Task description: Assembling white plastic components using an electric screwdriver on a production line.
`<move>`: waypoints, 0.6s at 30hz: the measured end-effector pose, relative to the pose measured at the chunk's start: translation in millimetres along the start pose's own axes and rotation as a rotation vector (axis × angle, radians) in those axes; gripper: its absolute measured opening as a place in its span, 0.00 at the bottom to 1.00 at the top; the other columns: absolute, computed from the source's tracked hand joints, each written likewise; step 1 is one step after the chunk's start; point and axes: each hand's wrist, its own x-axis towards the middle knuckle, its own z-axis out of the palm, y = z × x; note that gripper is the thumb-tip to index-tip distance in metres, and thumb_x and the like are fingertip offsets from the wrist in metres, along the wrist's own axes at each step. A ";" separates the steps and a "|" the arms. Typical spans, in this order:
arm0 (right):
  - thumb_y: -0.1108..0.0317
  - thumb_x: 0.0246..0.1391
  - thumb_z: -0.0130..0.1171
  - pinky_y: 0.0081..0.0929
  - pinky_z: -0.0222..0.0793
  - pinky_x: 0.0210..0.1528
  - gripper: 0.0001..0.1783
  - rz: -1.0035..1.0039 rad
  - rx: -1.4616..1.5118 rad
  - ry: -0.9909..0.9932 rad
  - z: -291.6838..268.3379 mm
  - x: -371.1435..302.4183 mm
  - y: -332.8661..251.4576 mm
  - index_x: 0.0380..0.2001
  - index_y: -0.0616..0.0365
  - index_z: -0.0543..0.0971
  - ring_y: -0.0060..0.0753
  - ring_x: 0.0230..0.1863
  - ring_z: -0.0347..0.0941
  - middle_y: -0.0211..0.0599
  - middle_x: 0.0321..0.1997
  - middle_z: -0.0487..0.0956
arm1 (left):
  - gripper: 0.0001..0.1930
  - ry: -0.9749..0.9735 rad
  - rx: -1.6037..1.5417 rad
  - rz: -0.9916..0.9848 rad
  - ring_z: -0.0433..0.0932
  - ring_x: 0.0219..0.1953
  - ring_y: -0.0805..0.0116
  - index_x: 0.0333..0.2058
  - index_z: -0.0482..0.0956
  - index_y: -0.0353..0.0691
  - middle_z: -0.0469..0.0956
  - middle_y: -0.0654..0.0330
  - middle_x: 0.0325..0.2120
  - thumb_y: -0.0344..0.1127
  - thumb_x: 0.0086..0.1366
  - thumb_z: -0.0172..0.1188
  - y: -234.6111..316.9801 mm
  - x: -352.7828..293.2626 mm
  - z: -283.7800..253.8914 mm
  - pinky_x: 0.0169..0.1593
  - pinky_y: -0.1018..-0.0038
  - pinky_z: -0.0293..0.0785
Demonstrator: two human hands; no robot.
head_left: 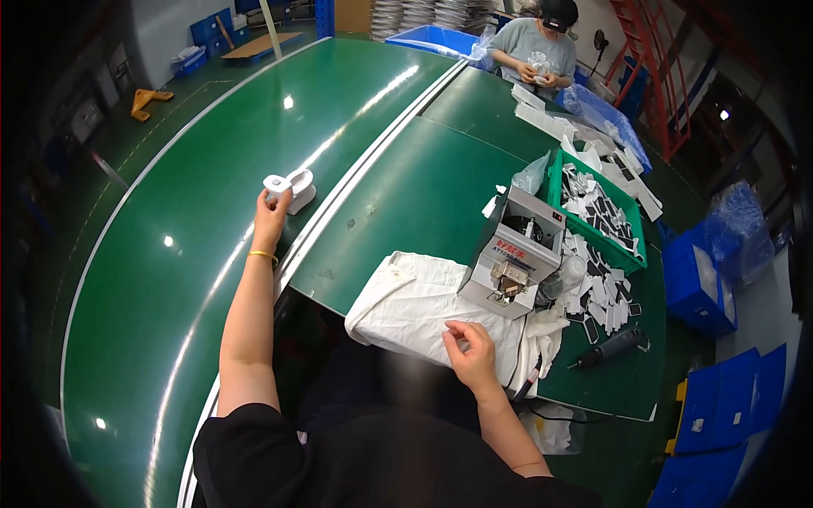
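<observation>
One bare right hand (474,351) is poised over a rumpled white cloth (415,292), fingers loosely curled and parted, nothing visible between them. Farther out, above the glossy green desk (203,169), the left hand (269,212) pinches a rounded white plastic piece (277,183) close beside a hollow white plastic shell (302,186). The pinched piece looks light, stiff, rather slippery and scratchable, best held by its side walls

Rounded white piece (277,183), held; hollow white piece (303,198) beside, on green surface (195,212)
</observation>
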 end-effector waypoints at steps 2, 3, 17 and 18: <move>0.72 0.51 0.66 0.30 0.72 0.39 0.09 0.001 0.002 0.001 -0.3 0.5 0.2 0.37 0.60 0.82 0.36 0.33 0.76 0.37 0.31 0.81 | 0.53 0.003 0.133 0.094 0.77 0.51 0.63 0.66 0.56 0.35 0.79 0.50 0.48 0.48 0.49 0.78 3.2 -11.2 3.4 0.55 0.68 0.72; 0.72 0.51 0.66 0.30 0.72 0.39 0.09 0.000 0.004 0.001 -0.4 0.5 -0.1 0.37 0.60 0.82 0.35 0.33 0.76 0.36 0.31 0.81 | 0.53 0.003 0.133 0.095 0.77 0.51 0.63 0.66 0.56 0.35 0.79 0.50 0.48 0.48 0.49 0.78 -2.1 -8.3 4.1 0.55 0.68 0.72; 0.72 0.52 0.65 0.27 0.73 0.37 0.08 0.001 0.022 -0.004 -1.8 -0.1 1.5 0.36 0.61 0.82 0.33 0.32 0.76 0.37 0.31 0.81 | 0.45 0.343 0.571 0.317 0.64 0.61 0.46 0.63 0.60 0.35 0.70 0.47 0.57 0.42 0.50 0.74 -1.9 -18.5 34.1 0.65 0.58 0.60; 0.72 0.53 0.65 0.25 0.72 0.35 0.08 -0.013 0.018 -0.001 -1.6 -0.3 3.2 0.37 0.61 0.83 0.31 0.31 0.76 0.38 0.31 0.81 | 0.45 0.445 0.582 0.413 0.61 0.63 0.45 0.63 0.60 0.34 0.66 0.46 0.60 0.41 0.50 0.73 4.0 -30.7 38.4 0.67 0.57 0.57</move>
